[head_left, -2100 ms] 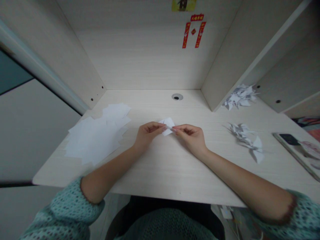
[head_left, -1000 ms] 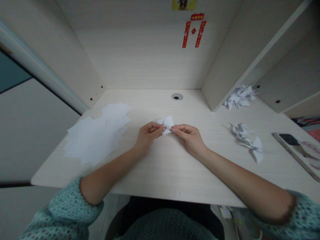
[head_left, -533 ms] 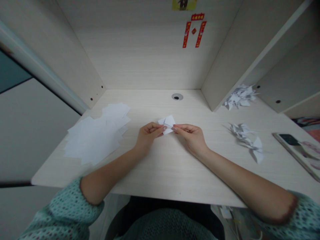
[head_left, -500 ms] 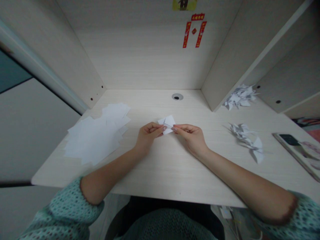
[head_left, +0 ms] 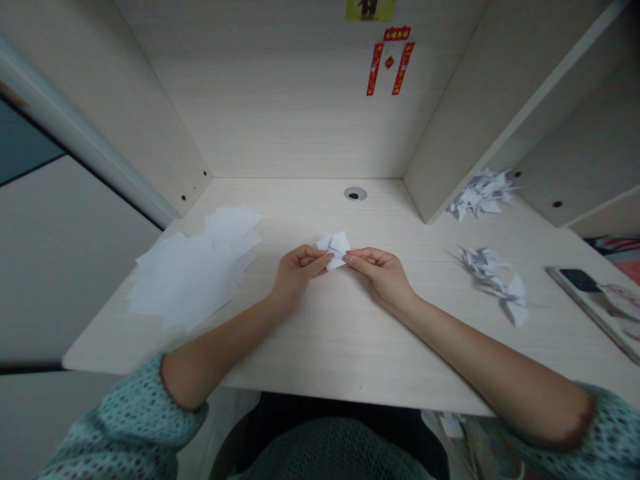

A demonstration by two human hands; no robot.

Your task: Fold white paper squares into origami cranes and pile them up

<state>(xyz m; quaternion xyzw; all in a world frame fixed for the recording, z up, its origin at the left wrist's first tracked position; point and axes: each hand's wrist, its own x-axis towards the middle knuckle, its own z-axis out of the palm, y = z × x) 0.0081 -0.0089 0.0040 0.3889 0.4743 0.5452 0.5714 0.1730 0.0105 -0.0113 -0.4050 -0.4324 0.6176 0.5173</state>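
A small piece of folded white paper is held over the middle of the desk, its creased flaps pointing up and away from me. My left hand pinches its left side between thumb and fingers. On the right side, my right hand grips it the same way, thumb on top. Both thumbs press near the paper's centre, and the fingers behind it are partly hidden. To the left lies a spread of flat white paper sheets, overlapping one another.
Folded white paper pieces lie right of my right hand. A larger heap of folded paper sits behind, by the upright panel. A phone rests at the far right. The desk has a round cable hole at the back.
Almost nothing differs. My hands keep their pinch on the folded paper, with only a very slight shift of the fingers.
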